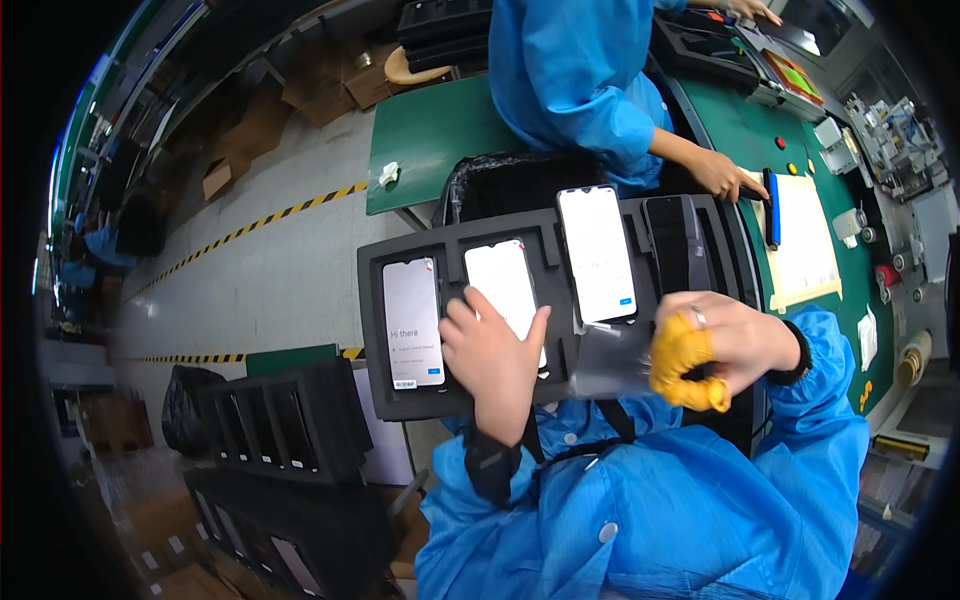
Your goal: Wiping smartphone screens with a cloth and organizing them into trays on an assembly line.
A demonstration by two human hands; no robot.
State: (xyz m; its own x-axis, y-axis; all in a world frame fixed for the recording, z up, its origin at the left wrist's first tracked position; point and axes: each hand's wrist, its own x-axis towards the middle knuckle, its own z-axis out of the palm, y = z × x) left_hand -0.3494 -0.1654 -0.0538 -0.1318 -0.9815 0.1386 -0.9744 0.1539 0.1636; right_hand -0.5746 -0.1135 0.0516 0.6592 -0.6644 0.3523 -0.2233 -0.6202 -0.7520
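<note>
My left hand lies over a lit white-screen smartphone, its fingers spread. That phone sits in a slot of a black foam tray. To its left, another lit smartphone rests in its own slot. A third lit smartphone lies higher, partly over the tray's dividers. On the right is a dark-screened phone. My right hand, with yellow finger covers on thumb and forefinger, is closed in a pinch at the edge of a clear plastic film below the third phone.
A co-worker in a blue smock stands opposite, a hand near a blue roller on the green bench. A black-bagged bin stands behind the tray. More foam trays with phones are stacked at lower left.
</note>
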